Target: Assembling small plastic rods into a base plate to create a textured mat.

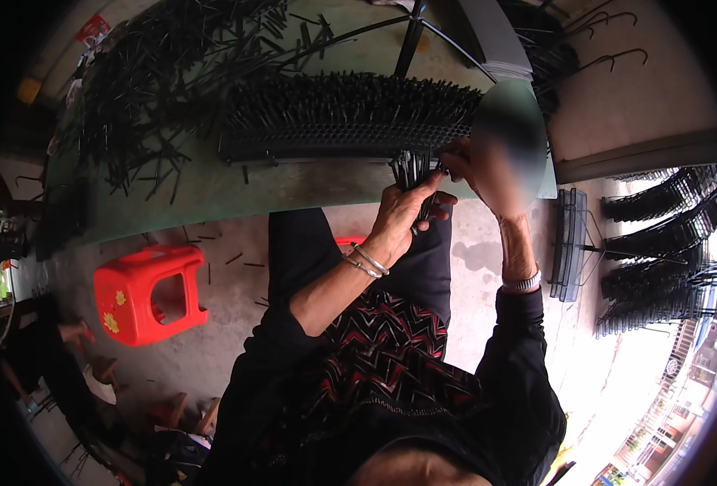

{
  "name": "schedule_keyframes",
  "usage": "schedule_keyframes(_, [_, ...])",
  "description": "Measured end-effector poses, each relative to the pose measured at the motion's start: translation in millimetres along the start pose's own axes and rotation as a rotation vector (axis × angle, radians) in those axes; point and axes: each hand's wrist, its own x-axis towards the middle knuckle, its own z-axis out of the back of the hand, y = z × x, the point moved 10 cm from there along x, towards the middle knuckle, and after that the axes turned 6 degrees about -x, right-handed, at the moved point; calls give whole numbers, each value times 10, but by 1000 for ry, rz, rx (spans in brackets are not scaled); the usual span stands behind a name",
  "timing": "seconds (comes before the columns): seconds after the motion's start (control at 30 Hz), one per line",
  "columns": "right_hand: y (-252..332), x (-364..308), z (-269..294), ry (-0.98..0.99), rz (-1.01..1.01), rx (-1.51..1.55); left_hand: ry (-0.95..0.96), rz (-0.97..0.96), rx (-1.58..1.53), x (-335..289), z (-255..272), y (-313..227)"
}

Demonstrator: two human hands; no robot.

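My left hand (399, 212) is wrapped round a bundle of thin black strips (409, 168), their ends sticking up past the fingers. Just right of it, my right hand (482, 174) is closed in a pinch at the near edge of a long black perforated rack (318, 144). What lies between its fingertips is too small to make out, and a blurred oval patch covers part of this hand. Many black strips (350, 97) stand upright in dense rows along the rack, which lies across the table (310, 180) in front of me.
Loose black strips (156, 89) are heaped on the table's left. A black metal stand (411, 44) rises behind the rack, near grey stacked sheets (496, 40). A red plastic stool (132, 296) is on the floor at left. Black racks (658, 235) are piled at right.
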Motion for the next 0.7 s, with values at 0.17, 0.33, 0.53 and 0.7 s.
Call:
schedule_keyframes(0.17, [64,-18,27,24,21,98,39,-7,-1,22,-55,-6])
schedule_keyframes(0.33, [-72,-15,58,6,-54,113,63,-28,35,11,-106,-20])
schedule_keyframes(0.53, [-56,-26,117,-6,-59,121,77,-97,75,111,-129,17])
schedule_keyframes(0.7, [113,-167,669,-455,14,-1,-36,-91,-34,208,48,-13])
